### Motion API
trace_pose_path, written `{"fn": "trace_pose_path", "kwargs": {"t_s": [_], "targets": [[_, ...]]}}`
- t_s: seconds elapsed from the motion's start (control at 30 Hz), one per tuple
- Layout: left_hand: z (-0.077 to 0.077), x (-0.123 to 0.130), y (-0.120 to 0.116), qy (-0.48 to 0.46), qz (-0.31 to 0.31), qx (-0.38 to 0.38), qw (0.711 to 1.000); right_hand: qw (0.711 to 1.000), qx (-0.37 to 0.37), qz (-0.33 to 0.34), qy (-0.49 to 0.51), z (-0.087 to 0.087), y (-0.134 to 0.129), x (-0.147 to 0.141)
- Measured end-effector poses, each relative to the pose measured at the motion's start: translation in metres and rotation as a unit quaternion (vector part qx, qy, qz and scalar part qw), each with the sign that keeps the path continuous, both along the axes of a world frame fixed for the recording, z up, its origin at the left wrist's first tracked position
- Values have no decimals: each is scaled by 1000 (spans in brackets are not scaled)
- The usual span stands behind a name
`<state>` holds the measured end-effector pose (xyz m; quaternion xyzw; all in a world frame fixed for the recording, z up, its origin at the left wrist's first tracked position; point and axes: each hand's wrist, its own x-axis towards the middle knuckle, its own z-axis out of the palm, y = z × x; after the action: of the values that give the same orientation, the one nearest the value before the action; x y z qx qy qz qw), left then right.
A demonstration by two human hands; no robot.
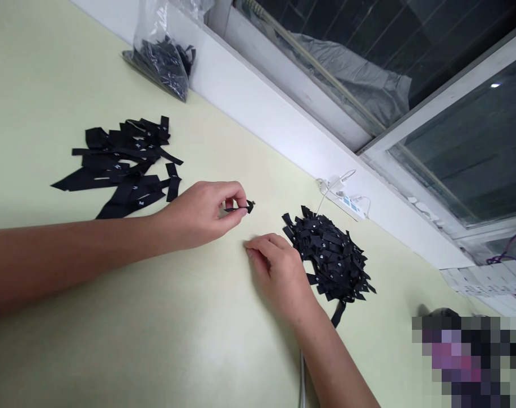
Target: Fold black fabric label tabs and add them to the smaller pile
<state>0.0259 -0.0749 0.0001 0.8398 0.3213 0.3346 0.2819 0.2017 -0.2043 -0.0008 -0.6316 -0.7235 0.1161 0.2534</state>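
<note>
My left hand [202, 212] reaches in from the left and pinches a small black fabric label [250, 207] between thumb and forefinger, just above the table. Its far end pokes out past the fingertips. Lower and to the right, my right hand [278, 272] rests near the tabletop with thumb and forefinger closed; anything between their tips is too small to make out. Close beside its knuckles lies a dense heap of short black labels [329, 255] bearing tiny white marks. A looser pile of black labels and longer strips [126, 161] lies beyond my left forearm.
A clear plastic bag [164, 62] with black pieces inside stands against the white ledge [258, 85]. A power strip [346, 203] with plugged-in cables sits behind the heap. A pale cable [302, 379] runs beside my right forearm. White boxes [487, 280] stand at the far right.
</note>
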Motion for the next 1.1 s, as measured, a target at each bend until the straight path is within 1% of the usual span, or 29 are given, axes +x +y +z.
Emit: {"fn": "trace_pose_path", "kwargs": {"t_s": [0.17,0.23,0.4,0.53,0.8,0.97,1.1], "targets": [[-4,0,0,-4,-20,6,1000,998,-37,-50,7,3,0,3],[-5,0,0,-4,-24,9,1000,997,-51,-61,-1,3,0,4],[-5,1,0,-5,-47,29,998,997,-46,-50,-35,3,1,3],[-5,1,0,5,-65,50,997,997,-46,-55,-35,2,0,2],[-6,1,1,12,-84,60,995,994,-33,-61,-88,0,0,-1],[-5,0,1,16,-87,67,994,991,-4,-36,-132,-4,-1,-1],[-6,0,2,21,-80,72,994,990,12,-15,-141,-3,-3,-5]]}}
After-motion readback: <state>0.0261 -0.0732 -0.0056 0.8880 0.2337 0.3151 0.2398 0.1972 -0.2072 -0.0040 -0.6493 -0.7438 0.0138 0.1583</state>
